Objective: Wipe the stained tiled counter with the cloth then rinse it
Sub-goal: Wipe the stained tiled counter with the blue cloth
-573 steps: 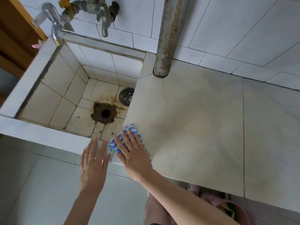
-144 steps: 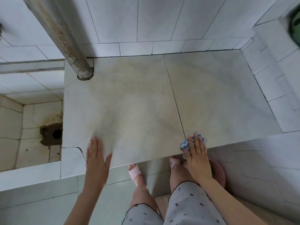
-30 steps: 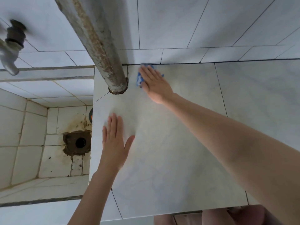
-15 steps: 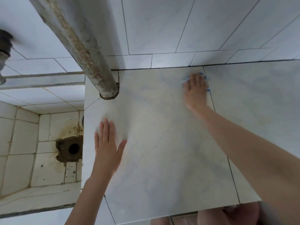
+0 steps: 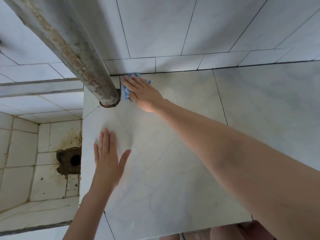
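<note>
**Cloth at back corner by pipe**

Head view: R hand [image 5: 144, 94] lies flat, fingers spread, pressing the blue-white cloth [image 5: 126, 90] onto the tiled counter [image 5: 173, 153]; no closed grasp, palm just pins it. Cloth sits at the counter's back edge, touching the wall tiles [image 5: 173, 32], just beside the rusty pipe [image 5: 90, 66]. L hand [image 5: 108, 161] is open, empty, flat on the counter nr the sink [image 5: 26, 153] edge. Stained drain hole [image 5: 75, 160] shows in the sink floor.
</note>
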A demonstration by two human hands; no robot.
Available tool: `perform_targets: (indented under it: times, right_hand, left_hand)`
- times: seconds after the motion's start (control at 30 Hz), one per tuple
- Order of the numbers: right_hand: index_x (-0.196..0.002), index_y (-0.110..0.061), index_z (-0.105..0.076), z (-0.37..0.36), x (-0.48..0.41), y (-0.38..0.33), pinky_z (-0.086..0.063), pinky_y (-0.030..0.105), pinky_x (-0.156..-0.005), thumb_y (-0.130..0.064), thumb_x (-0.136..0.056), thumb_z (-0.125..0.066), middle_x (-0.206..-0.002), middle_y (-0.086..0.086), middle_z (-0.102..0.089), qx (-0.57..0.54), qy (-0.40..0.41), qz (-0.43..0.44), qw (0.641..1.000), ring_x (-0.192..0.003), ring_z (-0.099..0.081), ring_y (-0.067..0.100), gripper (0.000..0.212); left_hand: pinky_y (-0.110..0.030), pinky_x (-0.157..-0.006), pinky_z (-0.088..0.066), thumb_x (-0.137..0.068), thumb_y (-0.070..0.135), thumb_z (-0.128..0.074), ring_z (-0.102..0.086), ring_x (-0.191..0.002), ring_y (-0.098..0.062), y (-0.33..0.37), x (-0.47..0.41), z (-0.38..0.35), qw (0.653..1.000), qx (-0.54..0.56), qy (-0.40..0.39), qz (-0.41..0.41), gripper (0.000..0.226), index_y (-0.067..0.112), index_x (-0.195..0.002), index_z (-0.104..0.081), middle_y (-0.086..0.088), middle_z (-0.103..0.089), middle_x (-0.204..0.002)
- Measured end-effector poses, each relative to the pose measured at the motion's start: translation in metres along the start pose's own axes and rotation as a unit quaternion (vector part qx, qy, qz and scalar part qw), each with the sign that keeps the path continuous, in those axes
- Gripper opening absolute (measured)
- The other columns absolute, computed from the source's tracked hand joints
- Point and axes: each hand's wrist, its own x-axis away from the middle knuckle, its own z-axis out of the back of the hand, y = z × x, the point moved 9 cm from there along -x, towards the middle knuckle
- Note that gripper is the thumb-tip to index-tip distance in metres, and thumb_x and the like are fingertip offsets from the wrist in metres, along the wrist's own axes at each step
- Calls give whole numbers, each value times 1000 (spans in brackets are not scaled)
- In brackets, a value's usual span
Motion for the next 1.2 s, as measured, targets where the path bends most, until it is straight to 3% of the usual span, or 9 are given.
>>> perform_targets:
  times: [0.33, 0.47, 0.57, 0.73, 0.83, 0.9, 0.97, 1.07, 1.2]
  right_hand:
    - [-150, -18, -11, 23, 80, 129, 1, 26, -117, -22, -102, -24, -158, -4, -8, -21, 72, -135, 988, -146, -3, 13, 50]
    - [-149, -15, -19, 36, 127, 190, -3, 31, -119, -30, -91, -16, -158, 0, -12, -55, 114, -233, 964, -146, -5, 19, 60]
    - [-150, -13, -15, 39, 167, 231, -1, 31, -119, -26, -97, -20, -159, 4, -8, -55, 116, -304, 944, -146, -2, 21, 54]
    - [-144, -2, -30, 37, 203, 237, -8, 41, -117, -29, -84, -14, -153, 16, -23, -74, 160, -335, 925, -143, -15, 34, 68]
    - [-134, 3, -43, 22, 183, 184, -23, 49, -110, -30, -85, -14, -142, 24, -39, -110, 151, -292, 938, -132, -33, 43, 66]
    - [-136, 1, -43, 1, 161, 126, -28, 49, -109, -31, -90, -13, -142, 23, -41, -91, 118, -223, 963, -132, -34, 44, 64]
    - [-133, -2, -49, -17, 147, 63, -35, 49, -106, -29, -94, -23, -140, 18, -46, -62, 135, -139, 979, -131, -40, 42, 54]
    - [-135, -12, -49, -29, 151, 0, -26, 40, -110, -30, -94, -34, -142, 7, -47, -79, 149, -74, 983, -133, -42, 29, 47]
    - [-140, -9, -41, -34, 164, 22, -24, 39, -112, -34, -96, -33, -145, 9, -43, -14, 115, -58, 992, -135, -38, 29, 51]
  left_hand:
    - [-22, -108, 23, -87, 60, -20, 23, -139, -10, 28, -9, -11, 999, 6, 9, -32, 77, 17, -148, -2, 2, 15, -153]
    - [-23, -110, 20, -91, 49, -30, 22, -139, -9, 35, -9, -11, 999, 16, 12, -33, 73, 12, -148, -4, -1, 13, -154]
    - [-23, -110, 18, -92, 47, -32, 20, -139, -8, 38, -8, -12, 999, 14, 10, -49, 71, 14, -148, -5, 3, 13, -153]
    - [-22, -110, 19, -94, 49, -29, 18, -140, -9, 41, -3, -17, 999, 14, 10, -46, 69, 14, -149, -5, 2, 10, -155]
    - [-25, -111, 18, -95, 48, -30, 17, -140, -9, 44, -1, -19, 999, 15, 7, -39, 68, 14, -148, -6, 0, 8, -156]
    - [-24, -111, 18, -92, 52, -28, 16, -141, -9, 44, 2, -21, 999, 7, 5, -41, 71, 15, -148, -6, 1, 8, -156]
    - [-22, -110, 18, -87, 57, -23, 14, -141, -8, 42, 6, -24, 999, -1, -1, -39, 75, 16, -148, -7, 2, 7, -155]
    - [-22, -111, 17, -83, 63, -18, 15, -141, -7, 37, 14, -25, 999, -15, -9, -37, 80, 19, -149, -4, 5, 10, -154]
    - [-22, -112, 14, -83, 65, -19, 13, -142, -8, 32, 19, -23, 998, -24, -13, -48, 81, 20, -149, -5, 5, 7, -155]
